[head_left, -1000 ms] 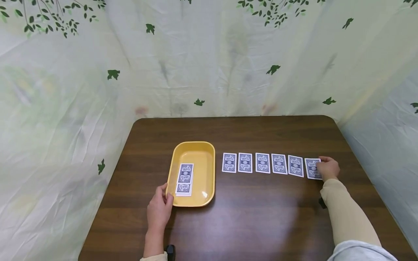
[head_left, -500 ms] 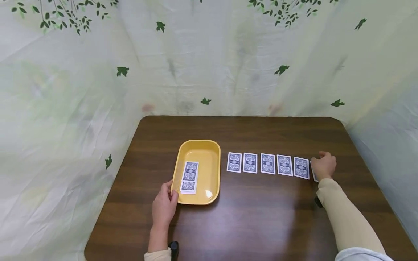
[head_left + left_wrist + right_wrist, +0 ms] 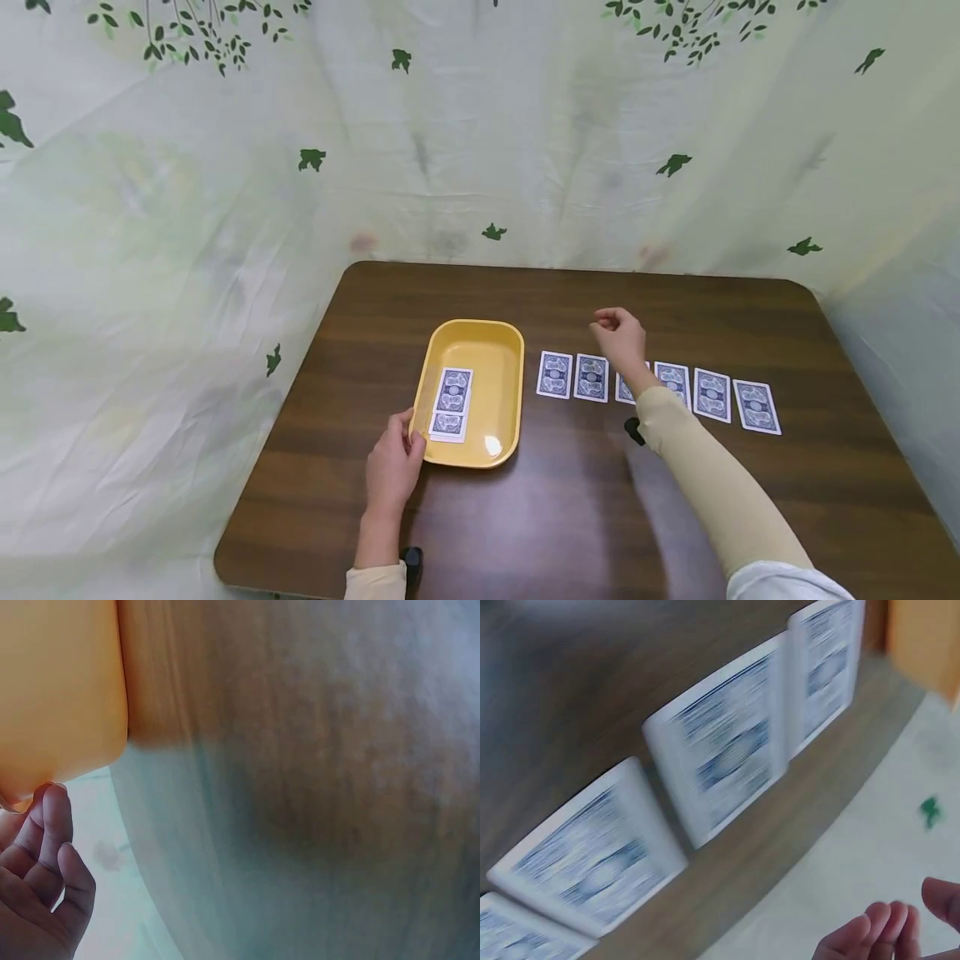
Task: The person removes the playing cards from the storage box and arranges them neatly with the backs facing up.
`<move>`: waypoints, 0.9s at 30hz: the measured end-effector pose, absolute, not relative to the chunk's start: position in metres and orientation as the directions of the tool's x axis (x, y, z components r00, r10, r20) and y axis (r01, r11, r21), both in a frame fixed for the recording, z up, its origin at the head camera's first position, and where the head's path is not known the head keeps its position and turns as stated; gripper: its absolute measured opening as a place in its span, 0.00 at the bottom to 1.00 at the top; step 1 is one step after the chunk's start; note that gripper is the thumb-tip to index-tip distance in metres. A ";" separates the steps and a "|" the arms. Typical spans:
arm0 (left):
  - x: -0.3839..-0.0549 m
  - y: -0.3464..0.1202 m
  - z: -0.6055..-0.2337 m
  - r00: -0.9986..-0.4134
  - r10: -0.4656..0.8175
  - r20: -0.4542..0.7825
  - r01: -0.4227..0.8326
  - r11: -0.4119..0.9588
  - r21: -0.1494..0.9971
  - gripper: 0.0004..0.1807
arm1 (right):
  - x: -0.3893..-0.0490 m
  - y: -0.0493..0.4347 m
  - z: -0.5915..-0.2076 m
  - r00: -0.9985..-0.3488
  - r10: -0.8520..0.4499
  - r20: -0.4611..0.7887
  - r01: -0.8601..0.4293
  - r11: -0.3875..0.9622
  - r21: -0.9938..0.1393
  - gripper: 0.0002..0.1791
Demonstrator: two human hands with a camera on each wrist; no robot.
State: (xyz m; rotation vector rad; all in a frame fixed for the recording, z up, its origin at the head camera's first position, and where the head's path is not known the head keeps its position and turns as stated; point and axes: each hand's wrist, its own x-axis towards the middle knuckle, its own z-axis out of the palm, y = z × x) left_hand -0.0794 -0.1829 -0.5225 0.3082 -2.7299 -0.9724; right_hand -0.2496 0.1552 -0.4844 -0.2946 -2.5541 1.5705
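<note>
Looks part done, with six cards [image 3: 712, 396] backs-up in a row on table [image 3: 525, 529] and an overlapping pile [image 3: 454, 390] in tray [image 3: 492, 392], perhaps yet to place, pinching tray's near corner with left hand [image 3: 393, 468], holding right hand [image 3: 624, 343] loosely curled, seemingly empty, by the row.

Left-hand grip [image 3: 37, 892] on yellow tray [image 3: 64, 682], brown tabletop [image 3: 300, 727] alongside

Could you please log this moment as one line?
left hand: holding tray; right hand: empty, near card row; card row: six, facedown, on table; tray: overlapping facedown cards
</note>
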 end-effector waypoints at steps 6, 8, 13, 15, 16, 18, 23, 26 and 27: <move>-0.081 -0.181 -0.528 -0.950 -0.259 0.174 -0.092 0.765 0.638 0.21 | -0.248 0.104 -0.477 -0.996 0.084 0.006 0.033 0.452 -0.892 0.14; -0.081 -0.182 -0.529 -0.949 -0.258 0.183 -0.086 0.768 0.635 0.20 | -0.247 0.087 -0.478 -1.000 0.026 -0.004 0.015 0.471 -0.882 0.13; -0.080 -0.183 -0.530 -0.944 -0.257 0.205 -0.074 0.773 0.630 0.20 | -0.241 0.046 -0.480 -0.987 -0.157 -0.008 -0.085 0.571 -0.817 0.12; -0.080 -0.184 -0.530 -0.942 -0.257 0.215 -0.066 0.773 0.631 0.20 | -0.238 0.031 -0.481 -0.973 -0.231 -0.002 -0.145 0.621 -0.770 0.12; -0.080 -0.184 -0.530 -0.942 -0.254 0.219 -0.062 0.773 0.631 0.20 | -0.236 0.024 -0.481 -0.963 -0.271 -0.002 -0.180 0.646 -0.742 0.12; -0.080 -0.185 -0.530 -0.942 -0.256 0.217 -0.062 0.769 0.636 0.19 | -0.234 0.011 -0.481 -0.940 -0.340 -0.022 -0.233 0.690 -0.686 0.13; -0.080 -0.187 -0.529 -0.944 -0.252 0.214 -0.060 0.766 0.640 0.19 | -0.231 -0.015 -0.481 -0.882 -0.442 -0.163 -0.298 0.791 -0.534 0.21; -0.081 -0.188 -0.529 -0.942 -0.255 0.218 -0.059 0.766 0.640 0.19 | -0.229 -0.026 -0.485 -0.863 -0.427 -0.269 -0.276 0.846 -0.456 0.31; -0.081 -0.188 -0.529 -0.941 -0.255 0.222 -0.057 0.766 0.640 0.19 | -0.228 -0.028 -0.486 -0.860 -0.417 -0.295 -0.267 0.859 -0.437 0.33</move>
